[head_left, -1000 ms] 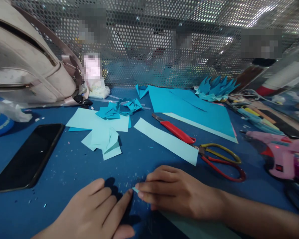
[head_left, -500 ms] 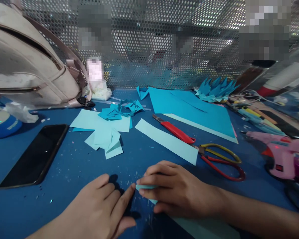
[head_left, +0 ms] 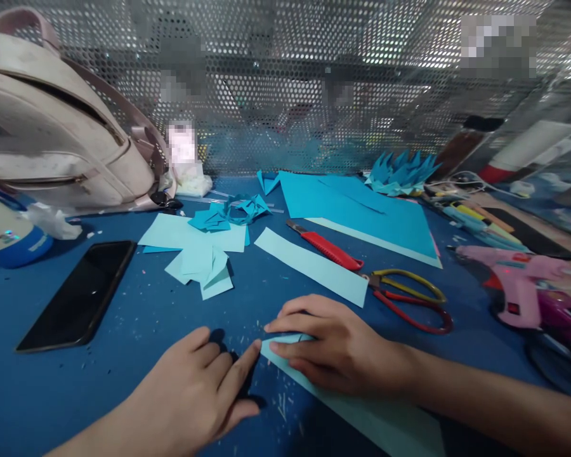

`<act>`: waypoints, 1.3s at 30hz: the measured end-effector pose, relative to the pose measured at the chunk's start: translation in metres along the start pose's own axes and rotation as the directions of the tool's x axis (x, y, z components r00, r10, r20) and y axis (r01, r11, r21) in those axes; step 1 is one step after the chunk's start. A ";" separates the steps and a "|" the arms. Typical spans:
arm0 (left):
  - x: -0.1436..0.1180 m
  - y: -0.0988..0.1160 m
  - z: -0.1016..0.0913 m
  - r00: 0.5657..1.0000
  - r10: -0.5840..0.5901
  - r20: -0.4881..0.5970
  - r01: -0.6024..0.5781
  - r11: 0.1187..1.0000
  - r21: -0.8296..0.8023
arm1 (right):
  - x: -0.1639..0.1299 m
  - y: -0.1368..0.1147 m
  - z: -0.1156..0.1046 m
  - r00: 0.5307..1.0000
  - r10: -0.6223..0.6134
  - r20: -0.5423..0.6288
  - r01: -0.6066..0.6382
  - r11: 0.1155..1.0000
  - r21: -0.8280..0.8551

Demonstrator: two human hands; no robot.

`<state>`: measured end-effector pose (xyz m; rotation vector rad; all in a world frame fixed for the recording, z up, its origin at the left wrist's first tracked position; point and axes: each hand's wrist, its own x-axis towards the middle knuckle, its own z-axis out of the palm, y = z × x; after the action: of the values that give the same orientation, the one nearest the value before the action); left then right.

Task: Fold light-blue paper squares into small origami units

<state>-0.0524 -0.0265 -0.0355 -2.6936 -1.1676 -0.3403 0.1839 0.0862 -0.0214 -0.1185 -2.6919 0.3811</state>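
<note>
A long light-blue paper strip [head_left: 361,412] lies on the blue table at the near edge. My right hand [head_left: 342,346] presses its fingers flat on the strip's left end. My left hand [head_left: 195,387] rests just left of it, its index fingertip touching the strip's corner near my right fingertips. Neither hand lifts the paper off the table.
A second paper strip [head_left: 309,265], a red utility knife [head_left: 326,247] and scissors [head_left: 409,298] lie behind my hands. Cut paper pieces [head_left: 197,251], blue sheets [head_left: 361,212], a phone [head_left: 78,295], a beige bag [head_left: 52,146] and a pink glue gun [head_left: 518,285] surround them.
The camera has tilted, so more of the near strip shows under my right hand. My left index finger has slid up to the strip's corner.
</note>
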 end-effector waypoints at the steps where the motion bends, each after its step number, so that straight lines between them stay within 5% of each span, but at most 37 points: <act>1: 0.001 0.000 0.000 1.000 0.004 0.003 -0.004 1.000 -0.003 | 0.000 0.000 0.000 1.000 -0.001 0.001 0.001 1.000 -0.005; 18: -0.005 0.002 0.014 1.000 0.004 0.004 -0.004 0.995 -0.101 | 0.000 0.000 -0.001 0.999 -0.035 -0.020 0.035 0.999 -0.009; 39: 0.001 -0.002 0.007 1.000 0.026 0.018 -0.023 0.991 -0.131 | -0.001 0.001 -0.002 0.998 -0.044 0.047 0.042 0.998 0.040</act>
<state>-0.0519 -0.0230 -0.0415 -2.8269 -1.1547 -0.4011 0.1859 0.0874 -0.0208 -0.0411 -2.7276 0.4276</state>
